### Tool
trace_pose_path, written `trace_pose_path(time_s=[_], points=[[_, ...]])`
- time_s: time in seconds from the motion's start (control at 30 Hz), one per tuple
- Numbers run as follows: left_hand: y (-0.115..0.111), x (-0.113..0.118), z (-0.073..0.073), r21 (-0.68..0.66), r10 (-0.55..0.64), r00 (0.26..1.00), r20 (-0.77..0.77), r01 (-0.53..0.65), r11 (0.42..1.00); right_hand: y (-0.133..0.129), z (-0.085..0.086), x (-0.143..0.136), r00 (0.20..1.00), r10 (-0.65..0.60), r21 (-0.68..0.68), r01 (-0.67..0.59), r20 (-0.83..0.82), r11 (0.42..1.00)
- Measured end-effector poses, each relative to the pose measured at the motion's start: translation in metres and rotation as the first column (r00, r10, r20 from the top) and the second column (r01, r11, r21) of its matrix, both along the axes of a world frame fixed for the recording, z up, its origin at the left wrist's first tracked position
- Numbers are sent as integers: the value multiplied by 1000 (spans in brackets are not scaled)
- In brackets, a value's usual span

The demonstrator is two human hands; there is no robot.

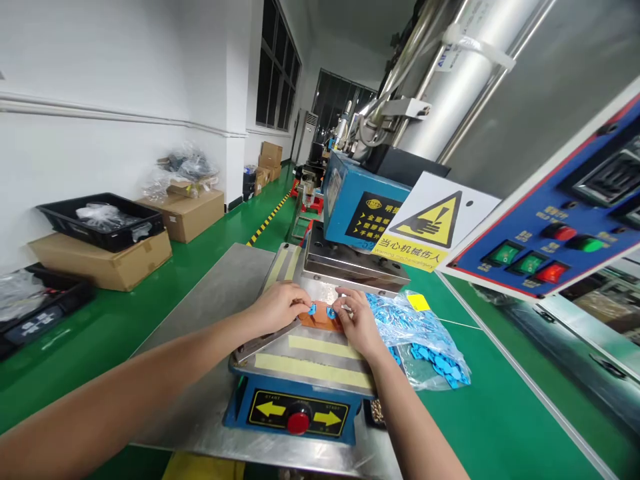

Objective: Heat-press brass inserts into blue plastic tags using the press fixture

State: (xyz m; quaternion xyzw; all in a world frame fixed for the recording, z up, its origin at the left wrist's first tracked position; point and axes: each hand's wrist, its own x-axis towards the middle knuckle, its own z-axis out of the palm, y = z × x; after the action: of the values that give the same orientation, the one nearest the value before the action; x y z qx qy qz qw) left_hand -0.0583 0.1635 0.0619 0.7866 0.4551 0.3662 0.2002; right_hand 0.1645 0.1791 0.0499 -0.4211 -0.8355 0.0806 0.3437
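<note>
On the metal bed of a press sits an orange fixture [321, 319] with small blue plastic pieces at its upper edge. My left hand [280, 308] has its thumb and fingers closed on a blue piece [313, 309] at the fixture's left end. At the right end, the fingertips of my right hand [357, 321] pinch another blue piece [331, 312]. Both pieces are partly covered by my fingers. Just behind the fixture is the dark metal press head [355, 263]. A clear bag of blue plastic pieces [425, 340] lies to the right of my right hand.
Below the bed, a front panel carries a red button [299, 423]. To the upper right stand a warning sign [431, 221] and a control panel [555, 233]. A small dark tray of brass-coloured parts [376, 411] is partly behind my right forearm. Cardboard boxes [107, 260] line the left wall.
</note>
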Motion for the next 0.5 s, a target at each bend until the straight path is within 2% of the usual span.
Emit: trace_pose_path(time_s=[0.17, 0.5], points=[[4, 3, -1, 15, 6, 993, -122, -5, 1000, 1, -3, 2, 999, 27, 37, -27, -21, 999], [8, 10, -5, 67, -23, 978, -206, 38, 997, 1, -16, 9, 993, 28, 135, -12, -113, 991]])
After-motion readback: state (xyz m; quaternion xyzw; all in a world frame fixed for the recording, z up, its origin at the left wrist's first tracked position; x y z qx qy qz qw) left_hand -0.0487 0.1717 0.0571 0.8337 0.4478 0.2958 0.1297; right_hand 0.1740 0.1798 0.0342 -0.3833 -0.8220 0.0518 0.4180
